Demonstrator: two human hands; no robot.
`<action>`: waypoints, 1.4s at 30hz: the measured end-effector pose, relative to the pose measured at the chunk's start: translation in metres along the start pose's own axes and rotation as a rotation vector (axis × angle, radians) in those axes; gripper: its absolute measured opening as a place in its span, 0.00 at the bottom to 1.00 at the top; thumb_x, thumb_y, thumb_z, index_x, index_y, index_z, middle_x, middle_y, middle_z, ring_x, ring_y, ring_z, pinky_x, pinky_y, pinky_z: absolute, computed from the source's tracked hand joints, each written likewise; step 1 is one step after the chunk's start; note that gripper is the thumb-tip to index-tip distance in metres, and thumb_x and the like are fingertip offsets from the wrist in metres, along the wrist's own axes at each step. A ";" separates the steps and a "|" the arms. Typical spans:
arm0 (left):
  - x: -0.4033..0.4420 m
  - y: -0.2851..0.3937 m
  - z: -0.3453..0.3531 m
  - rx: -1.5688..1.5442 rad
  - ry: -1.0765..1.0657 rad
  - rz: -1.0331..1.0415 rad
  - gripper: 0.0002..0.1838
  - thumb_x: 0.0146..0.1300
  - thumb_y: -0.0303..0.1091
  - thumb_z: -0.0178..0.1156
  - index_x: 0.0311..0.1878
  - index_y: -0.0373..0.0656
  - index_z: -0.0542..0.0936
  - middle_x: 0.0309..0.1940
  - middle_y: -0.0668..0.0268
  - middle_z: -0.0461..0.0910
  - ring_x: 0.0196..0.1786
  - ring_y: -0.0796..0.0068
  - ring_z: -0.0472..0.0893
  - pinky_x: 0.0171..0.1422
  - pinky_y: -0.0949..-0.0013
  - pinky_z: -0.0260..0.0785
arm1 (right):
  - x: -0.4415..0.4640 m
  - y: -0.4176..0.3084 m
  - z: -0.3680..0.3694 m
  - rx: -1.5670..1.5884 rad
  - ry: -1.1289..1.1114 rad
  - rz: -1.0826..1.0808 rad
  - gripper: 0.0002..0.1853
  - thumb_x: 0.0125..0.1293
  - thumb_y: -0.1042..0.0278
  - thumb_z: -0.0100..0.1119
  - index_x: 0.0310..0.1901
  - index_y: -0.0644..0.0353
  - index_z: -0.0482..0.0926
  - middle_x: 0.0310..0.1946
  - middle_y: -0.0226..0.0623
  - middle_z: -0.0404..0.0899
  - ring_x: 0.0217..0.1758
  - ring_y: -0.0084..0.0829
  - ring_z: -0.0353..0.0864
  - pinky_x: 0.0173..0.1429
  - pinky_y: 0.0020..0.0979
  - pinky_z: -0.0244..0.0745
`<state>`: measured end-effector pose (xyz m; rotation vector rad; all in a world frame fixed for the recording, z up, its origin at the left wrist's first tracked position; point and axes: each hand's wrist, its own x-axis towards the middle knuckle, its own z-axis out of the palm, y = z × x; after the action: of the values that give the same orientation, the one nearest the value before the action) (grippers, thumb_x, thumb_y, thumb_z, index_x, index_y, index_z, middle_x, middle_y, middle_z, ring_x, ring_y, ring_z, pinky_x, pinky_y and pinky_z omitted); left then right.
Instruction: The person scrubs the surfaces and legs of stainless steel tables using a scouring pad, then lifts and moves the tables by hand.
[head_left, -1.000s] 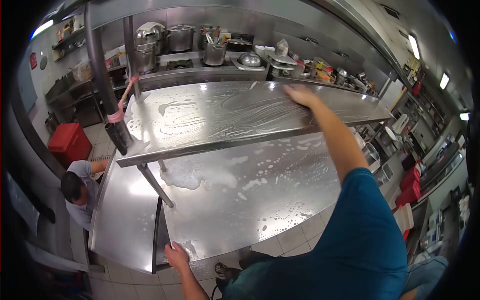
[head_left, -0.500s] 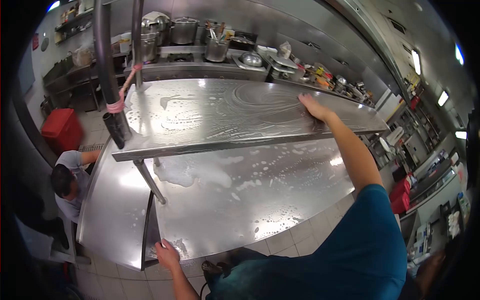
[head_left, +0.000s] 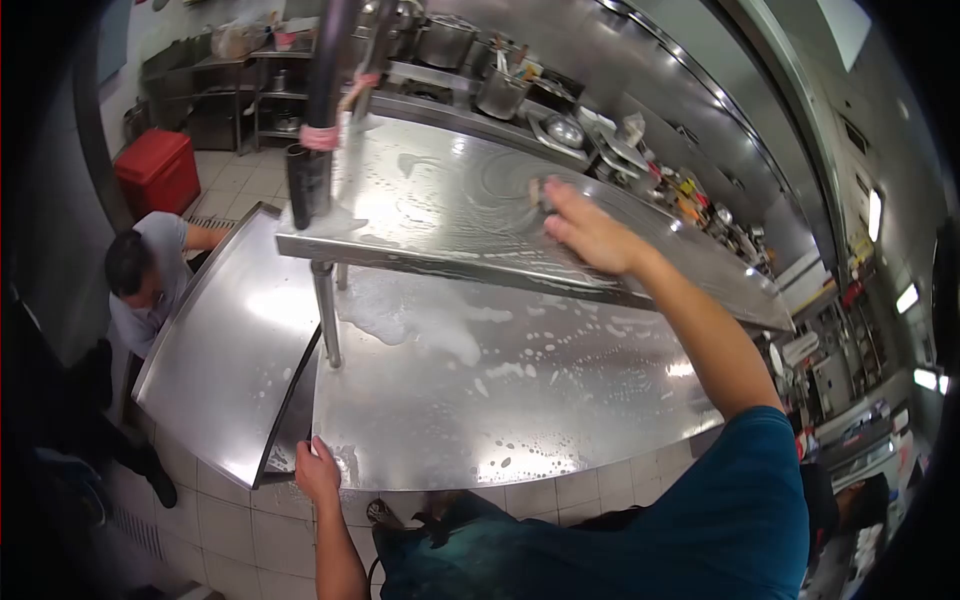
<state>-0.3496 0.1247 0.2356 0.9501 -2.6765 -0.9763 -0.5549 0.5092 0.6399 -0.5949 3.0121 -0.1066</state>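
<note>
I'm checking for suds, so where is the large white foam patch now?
In the head view, the large white foam patch lies left of centre on the lower flat steel tabletop, just right of the short round steel post.

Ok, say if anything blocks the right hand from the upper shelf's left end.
Only wet streaks clearly show along the upper shelf from the right hand until that end, where the pink-wrapped front post would likely obstruct it.

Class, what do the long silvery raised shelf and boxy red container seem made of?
Long silvery raised shelf: probably stainless steel, smooth, wet; bright metallic reflections suggest it. Boxy red container: likely plastic, perhaps slightly glossy; its uniform colour hints so.
</note>
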 end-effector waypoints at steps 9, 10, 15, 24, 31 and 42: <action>0.000 -0.002 0.000 -0.004 0.018 -0.017 0.20 0.70 0.51 0.50 0.40 0.40 0.76 0.38 0.50 0.81 0.42 0.43 0.79 0.44 0.47 0.69 | 0.102 -0.114 0.015 -0.005 0.070 -0.307 0.44 0.71 0.31 0.28 0.75 0.63 0.49 0.77 0.49 0.43 0.81 0.47 0.41 0.80 0.42 0.37; 0.001 -0.005 0.001 -0.006 0.018 -0.019 0.21 0.69 0.51 0.50 0.40 0.40 0.76 0.38 0.51 0.82 0.42 0.43 0.80 0.43 0.46 0.69 | 0.073 -0.125 0.012 -0.021 0.048 -0.381 0.43 0.72 0.32 0.28 0.75 0.63 0.49 0.78 0.48 0.42 0.81 0.46 0.40 0.80 0.41 0.38; -0.001 -0.003 0.003 -0.031 0.020 -0.026 0.20 0.69 0.51 0.51 0.39 0.40 0.76 0.37 0.51 0.82 0.42 0.43 0.79 0.43 0.46 0.69 | 0.083 -0.069 -0.001 0.034 -0.059 -0.196 0.41 0.74 0.36 0.30 0.76 0.63 0.46 0.79 0.45 0.38 0.82 0.43 0.35 0.81 0.40 0.32; 0.003 -0.007 0.006 -0.045 0.086 0.017 0.19 0.69 0.48 0.52 0.37 0.39 0.77 0.35 0.50 0.81 0.40 0.43 0.80 0.42 0.46 0.69 | 0.114 -0.111 0.003 0.022 0.014 -0.282 0.45 0.71 0.31 0.28 0.75 0.64 0.49 0.77 0.51 0.41 0.80 0.51 0.39 0.80 0.42 0.37; 0.001 -0.002 0.003 -0.044 0.088 0.010 0.20 0.68 0.49 0.52 0.36 0.39 0.77 0.34 0.50 0.81 0.39 0.43 0.80 0.42 0.45 0.69 | 0.188 -0.117 0.004 -0.021 0.046 -0.132 0.44 0.71 0.32 0.32 0.75 0.62 0.50 0.77 0.52 0.42 0.80 0.53 0.41 0.80 0.42 0.40; 0.003 -0.008 0.008 -0.037 0.073 0.010 0.20 0.68 0.50 0.51 0.38 0.40 0.77 0.36 0.51 0.82 0.40 0.44 0.80 0.43 0.45 0.69 | 0.170 -0.142 0.013 -0.044 0.077 -0.311 0.41 0.71 0.33 0.31 0.73 0.60 0.56 0.76 0.50 0.47 0.78 0.54 0.47 0.79 0.43 0.47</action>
<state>-0.3506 0.1222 0.2247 0.9451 -2.5925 -0.9659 -0.6572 0.3124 0.6291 -1.0836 2.9750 -0.0815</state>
